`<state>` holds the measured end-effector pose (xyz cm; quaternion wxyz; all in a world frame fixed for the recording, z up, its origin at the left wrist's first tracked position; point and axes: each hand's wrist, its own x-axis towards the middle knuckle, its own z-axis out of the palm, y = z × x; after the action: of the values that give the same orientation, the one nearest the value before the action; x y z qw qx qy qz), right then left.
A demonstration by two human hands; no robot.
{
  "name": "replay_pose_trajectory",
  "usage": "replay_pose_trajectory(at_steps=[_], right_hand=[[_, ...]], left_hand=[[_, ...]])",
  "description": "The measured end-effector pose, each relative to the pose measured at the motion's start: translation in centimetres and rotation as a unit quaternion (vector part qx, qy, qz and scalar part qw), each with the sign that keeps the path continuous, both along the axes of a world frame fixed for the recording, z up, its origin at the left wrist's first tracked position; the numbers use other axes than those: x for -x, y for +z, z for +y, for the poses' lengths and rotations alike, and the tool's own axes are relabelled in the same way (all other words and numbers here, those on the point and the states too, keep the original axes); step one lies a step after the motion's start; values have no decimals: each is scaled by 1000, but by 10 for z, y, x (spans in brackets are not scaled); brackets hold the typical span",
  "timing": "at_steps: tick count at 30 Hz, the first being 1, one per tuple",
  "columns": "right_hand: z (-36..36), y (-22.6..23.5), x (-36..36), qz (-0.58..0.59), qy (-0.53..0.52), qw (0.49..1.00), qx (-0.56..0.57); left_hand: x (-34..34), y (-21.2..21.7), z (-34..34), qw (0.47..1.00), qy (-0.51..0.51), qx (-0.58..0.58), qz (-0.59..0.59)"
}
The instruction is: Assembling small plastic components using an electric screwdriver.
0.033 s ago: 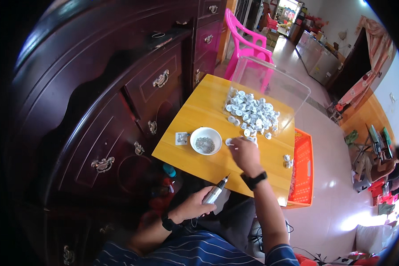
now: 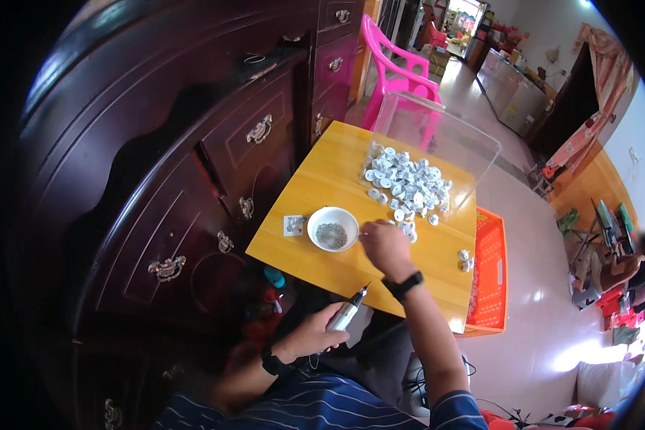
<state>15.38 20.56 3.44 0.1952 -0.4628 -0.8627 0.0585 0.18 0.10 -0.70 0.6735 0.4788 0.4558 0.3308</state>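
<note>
left hand (image 2: pixel 312 335) clasps a partly covered screwdriver (image 2: pixel 345 315); i cannot tell whether the right hand (image 2: pixel 388 251), near the bowl (image 2: pixel 334 214), pinches anything.

Worn on the person's head, the wide fisheye looks down and forward from close above the left hand (image 2: pixel 314 335) and right hand (image 2: pixel 387 251), onto the table (image 2: pixel 315 179). It takes in a dark cabinet (image 2: pixel 143 215) on the left, tiled floor (image 2: pixel 534 308) on the right and a bright doorway (image 2: pixel 467 21) far off; straight edges bend toward its rim.
</note>
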Motion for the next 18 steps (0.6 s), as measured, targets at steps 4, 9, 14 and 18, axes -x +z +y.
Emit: replay_pose_trajectory(at_steps=[4,9,14,18], right_hand=[[16,-20,64,-136,66,989,-2],[30,-27,85,-223,52,973,37],[29,-27,94,-232,49,971,42],[30,-24,92,-228,43,971,57]], left_hand=[[8,-4,-10,999,40,-3,1],[13,-10,-9,998,47,2,-30],[16,-14,-5,998,49,-7,-35],[17,-8,-3,998,51,-6,-29]])
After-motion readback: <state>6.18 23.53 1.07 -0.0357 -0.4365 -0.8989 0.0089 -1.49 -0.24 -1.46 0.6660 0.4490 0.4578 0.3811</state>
